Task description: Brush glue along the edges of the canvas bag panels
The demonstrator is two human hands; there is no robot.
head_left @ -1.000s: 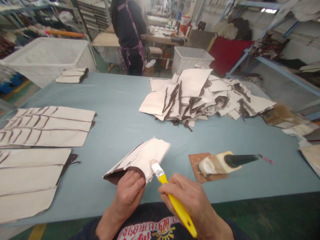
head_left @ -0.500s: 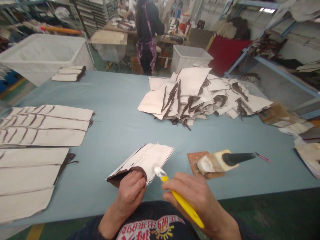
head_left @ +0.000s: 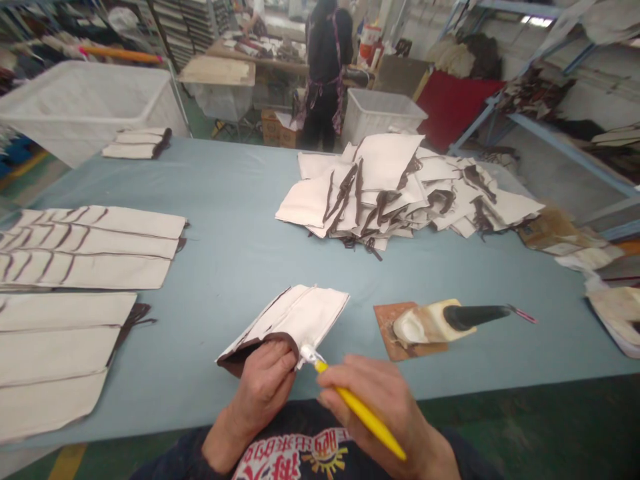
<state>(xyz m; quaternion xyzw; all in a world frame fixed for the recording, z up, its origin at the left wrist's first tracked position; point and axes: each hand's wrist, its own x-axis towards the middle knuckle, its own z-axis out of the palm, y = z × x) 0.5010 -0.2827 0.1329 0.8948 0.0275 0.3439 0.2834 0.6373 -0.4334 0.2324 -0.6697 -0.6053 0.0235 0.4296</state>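
A cream fabric piece with a dark brown edge [head_left: 300, 313] lies near the table's front, its brown-edged opening facing me. My left hand [head_left: 267, 383] grips that brown edge, fingertips partly hidden inside the fold. In my right hand [head_left: 373, 400] is a yellow-handled brush [head_left: 367, 417], its white-coated tip touching the cream fabric just right of my left fingers. Right of the hands, a cream container [head_left: 413, 327] with white stuff in its mouth and a dark neck rests on a brown board [head_left: 387, 327].
A loose heap of cream pieces [head_left: 390, 173] covers the back right. Overlapping cream pieces [head_left: 120, 260] lie in rows at the left, with a small stack [head_left: 135, 143] behind. A pink tool [head_left: 525, 315] lies at right. A person [head_left: 325, 73] stands beyond the table.
The brush tip has moved left and down over the fabric, towards my left fingers. My left hand keeps its grip. The person beyond the table has shifted to the right.
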